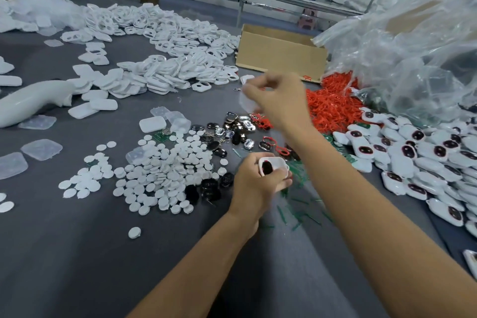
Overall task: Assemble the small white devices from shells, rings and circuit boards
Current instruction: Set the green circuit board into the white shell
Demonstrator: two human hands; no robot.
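Head view: left hand [254, 184] gripped 1 open shell [274, 166], right hand [281, 103] pinched a cover [246, 104]; finished devices [418, 160] piled, loose shells [167, 33] lay unassembled.

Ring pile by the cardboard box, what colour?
Red-orange; the ring pile shows clearest in head view.

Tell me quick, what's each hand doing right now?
Left hand: gripping a white shell with a dark oval part in it.
Right hand: blurred, fingers curled, seems to pinch a pale plastic piece.
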